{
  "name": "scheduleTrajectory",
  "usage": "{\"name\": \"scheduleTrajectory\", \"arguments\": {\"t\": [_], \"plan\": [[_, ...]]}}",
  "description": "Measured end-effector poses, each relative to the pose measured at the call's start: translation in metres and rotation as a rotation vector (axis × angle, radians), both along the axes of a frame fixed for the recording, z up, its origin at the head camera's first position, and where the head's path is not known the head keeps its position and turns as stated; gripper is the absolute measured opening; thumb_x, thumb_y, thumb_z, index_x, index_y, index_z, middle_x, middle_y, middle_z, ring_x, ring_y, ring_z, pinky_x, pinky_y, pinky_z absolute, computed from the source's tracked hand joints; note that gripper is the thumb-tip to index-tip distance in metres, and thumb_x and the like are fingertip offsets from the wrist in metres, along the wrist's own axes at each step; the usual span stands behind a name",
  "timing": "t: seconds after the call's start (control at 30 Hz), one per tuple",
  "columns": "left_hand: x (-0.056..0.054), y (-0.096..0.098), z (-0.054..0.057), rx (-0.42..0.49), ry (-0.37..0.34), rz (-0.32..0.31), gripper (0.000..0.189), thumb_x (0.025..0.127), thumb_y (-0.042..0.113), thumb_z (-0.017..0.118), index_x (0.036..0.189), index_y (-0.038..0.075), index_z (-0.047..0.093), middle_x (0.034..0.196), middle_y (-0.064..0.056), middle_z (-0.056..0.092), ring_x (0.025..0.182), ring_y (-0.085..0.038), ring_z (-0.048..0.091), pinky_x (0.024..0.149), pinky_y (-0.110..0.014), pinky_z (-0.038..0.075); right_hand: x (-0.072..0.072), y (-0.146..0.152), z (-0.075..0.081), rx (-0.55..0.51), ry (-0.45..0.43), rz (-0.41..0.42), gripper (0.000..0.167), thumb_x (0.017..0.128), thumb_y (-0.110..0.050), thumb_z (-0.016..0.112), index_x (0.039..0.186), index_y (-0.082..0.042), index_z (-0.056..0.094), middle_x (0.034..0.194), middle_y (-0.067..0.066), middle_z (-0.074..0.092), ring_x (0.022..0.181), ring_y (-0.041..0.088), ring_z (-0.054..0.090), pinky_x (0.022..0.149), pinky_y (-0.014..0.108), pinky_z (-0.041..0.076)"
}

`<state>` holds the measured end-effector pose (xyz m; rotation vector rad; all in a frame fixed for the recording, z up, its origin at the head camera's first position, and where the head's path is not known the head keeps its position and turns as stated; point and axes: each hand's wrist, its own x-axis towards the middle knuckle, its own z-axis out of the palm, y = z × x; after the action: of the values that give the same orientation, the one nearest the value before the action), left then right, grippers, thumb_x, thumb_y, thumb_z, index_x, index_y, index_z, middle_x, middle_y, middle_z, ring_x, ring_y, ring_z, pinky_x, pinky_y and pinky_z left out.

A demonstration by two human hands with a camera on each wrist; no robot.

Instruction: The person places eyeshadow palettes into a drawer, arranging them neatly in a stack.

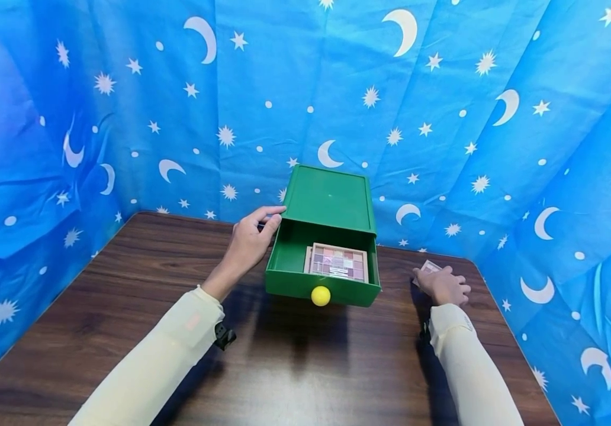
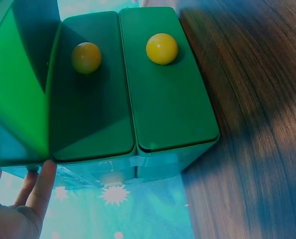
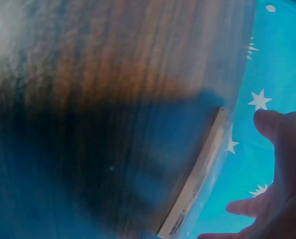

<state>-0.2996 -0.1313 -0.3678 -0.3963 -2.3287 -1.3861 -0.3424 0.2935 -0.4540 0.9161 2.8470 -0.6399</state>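
A green drawer unit (image 1: pixel 332 198) stands on the table with its top drawer (image 1: pixel 289 284) pulled out. Inside that drawer lies an eyeshadow palette (image 1: pixel 340 260), with the edge of another showing behind it. My left hand (image 1: pixel 249 239) touches the unit's left side near the top, its fingertips (image 2: pixel 47 172) against the side wall. At the right, my right hand (image 1: pixel 444 286) hovers over another palette (image 1: pixel 430 267) lying on the table. In the right wrist view its fingers are spread and look apart from that palette (image 3: pixel 193 179).
Two lower drawers, each with a yellow knob (image 2: pixel 162 49), are closed. A similar knob (image 1: pixel 321 296) sits on the open drawer's front. The brown wooden table (image 1: pixel 124 296) is bordered by blue cloth (image 1: pixel 263 89) with moons and stars.
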Motion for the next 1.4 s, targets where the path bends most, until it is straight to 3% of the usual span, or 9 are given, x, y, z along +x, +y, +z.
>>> {"name": "scheduleTrajectory", "arguments": {"t": [0.3,0.43,0.7,0.93,1.17,1.4], "plan": [[0.001,0.001,0.0,-0.006,0.007,0.0,0.034,0.107,0.033,0.053,0.134,0.02,0.068,0.107,-0.011,0.072,0.087,-0.022,0.062,0.074,-0.036,0.048,-0.006,0.001,-0.005,-0.029,-0.111,-0.067,0.105,0.089,-0.063,0.057,0.151,0.013,0.021,0.139,0.045,0.026,0.127,0.056,0.03,0.11,0.061,0.035],[0.002,0.0,0.001,0.001,0.016,0.004,0.033,0.107,0.032,0.054,0.134,0.019,0.068,0.107,-0.012,0.072,0.087,-0.023,0.062,0.075,-0.037,0.048,-0.007,0.005,-0.001,-0.056,-0.137,-0.052,0.113,0.086,-0.062,0.06,0.152,0.018,0.014,0.144,0.046,0.021,0.131,0.056,0.026,0.114,0.061,0.032],[0.002,0.002,0.0,-0.006,-0.003,0.002,0.034,0.107,0.033,0.053,0.134,0.021,0.068,0.108,-0.011,0.072,0.089,-0.023,0.063,0.075,-0.037,0.048,0.003,0.014,0.003,-0.043,-0.114,0.008,0.101,0.088,-0.06,0.061,0.155,0.004,0.022,0.136,0.046,0.026,0.128,0.057,0.028,0.111,0.064,0.033],[0.001,0.0,0.0,0.006,0.01,0.011,0.034,0.106,0.033,0.054,0.134,0.02,0.068,0.107,-0.012,0.072,0.089,-0.023,0.063,0.076,-0.037,0.048,0.012,0.016,0.013,-0.024,-0.002,0.167,0.094,0.087,-0.057,0.062,0.151,0.003,0.03,0.121,0.042,0.033,0.114,0.058,0.031,0.1,0.069,0.034],[0.0,-0.001,0.001,0.004,0.003,0.004,0.034,0.107,0.033,0.053,0.134,0.021,0.068,0.107,-0.011,0.071,0.088,-0.024,0.061,0.074,-0.038,0.048,0.021,0.018,0.034,0.032,-0.012,0.356,0.091,0.089,-0.054,0.063,0.154,0.0,0.03,0.126,0.042,0.035,0.111,0.056,0.032,0.097,0.072,0.036],[0.0,-0.001,0.0,0.002,-0.013,-0.004,0.035,0.107,0.035,0.052,0.136,0.021,0.067,0.111,-0.011,0.071,0.093,-0.024,0.063,0.076,-0.038,0.048,0.034,0.016,0.058,0.067,0.044,0.574,0.086,0.088,-0.049,0.068,0.157,-0.009,0.035,0.135,0.041,0.042,0.111,0.053,0.038,0.093,0.068,0.038]]}}
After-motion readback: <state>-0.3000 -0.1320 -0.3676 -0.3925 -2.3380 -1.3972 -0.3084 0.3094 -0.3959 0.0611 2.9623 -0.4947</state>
